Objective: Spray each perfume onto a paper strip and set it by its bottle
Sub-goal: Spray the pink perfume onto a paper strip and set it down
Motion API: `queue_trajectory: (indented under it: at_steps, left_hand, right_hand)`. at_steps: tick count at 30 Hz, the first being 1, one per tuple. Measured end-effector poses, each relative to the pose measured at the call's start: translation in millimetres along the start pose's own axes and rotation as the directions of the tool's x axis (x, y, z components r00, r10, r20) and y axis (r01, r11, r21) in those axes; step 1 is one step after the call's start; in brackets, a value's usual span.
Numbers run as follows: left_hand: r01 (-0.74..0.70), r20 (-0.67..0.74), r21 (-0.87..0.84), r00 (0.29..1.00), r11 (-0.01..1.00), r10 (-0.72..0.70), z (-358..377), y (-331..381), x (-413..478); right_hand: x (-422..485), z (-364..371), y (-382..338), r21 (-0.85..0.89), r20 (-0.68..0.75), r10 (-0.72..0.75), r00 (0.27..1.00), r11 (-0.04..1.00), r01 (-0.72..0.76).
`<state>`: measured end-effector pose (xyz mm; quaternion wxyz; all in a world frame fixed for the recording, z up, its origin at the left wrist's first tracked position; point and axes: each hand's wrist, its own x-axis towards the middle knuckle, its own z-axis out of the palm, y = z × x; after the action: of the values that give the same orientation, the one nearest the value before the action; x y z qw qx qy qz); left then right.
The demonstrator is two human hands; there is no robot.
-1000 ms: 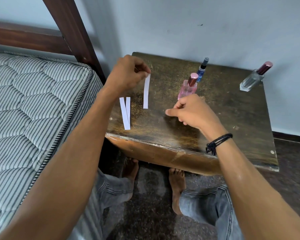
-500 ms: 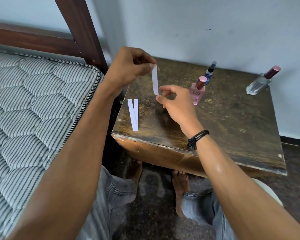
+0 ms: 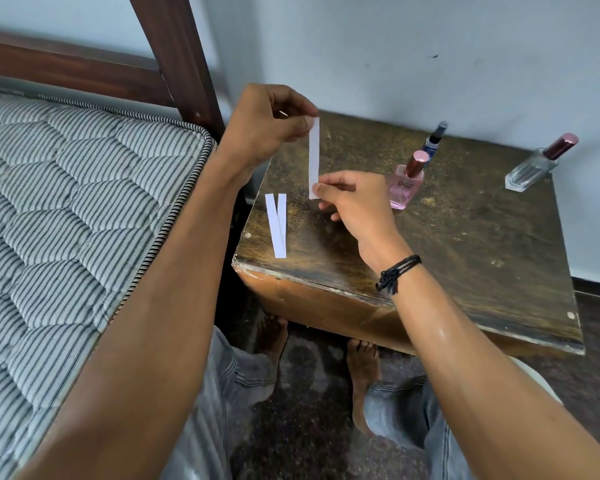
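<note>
We are in a bedroom: a striped mattress [image 3: 66,209] on a wooden bed frame [image 3: 174,57], left of a bedside table [image 3: 465,258].

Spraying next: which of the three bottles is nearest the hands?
The pink bottle, just beside the right hand pinching the paper strip; the dark-capped spray and the clear bottle stand farther off.

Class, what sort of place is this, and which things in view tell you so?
Probably a bedroom: a striped mattress on a wooden bed frame, with a worn table beside it.
</note>
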<state>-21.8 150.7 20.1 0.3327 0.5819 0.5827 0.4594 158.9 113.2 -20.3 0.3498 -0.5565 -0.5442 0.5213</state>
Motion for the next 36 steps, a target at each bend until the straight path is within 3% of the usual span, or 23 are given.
queue_trajectory:
  at_steps: [8,20,36]
  left_hand:
    - [-0.103,-0.104,0.008,0.989,0.995,0.104,14,-20,10]
    - [-0.047,-0.117,0.118,0.991,0.992,0.061,36,-52,40]
    - [0.025,-0.046,0.235,0.999,0.972,-0.014,50,-72,65]
  right_hand:
    - [5,7,0,0.051,-0.075,0.008,0.997,0.999,-0.004]
    - [28,27,10,-0.075,-0.28,-0.055,0.958,0.997,0.036]
    - [46,22,12,-0.139,-0.225,-0.034,0.974,0.99,0.002]
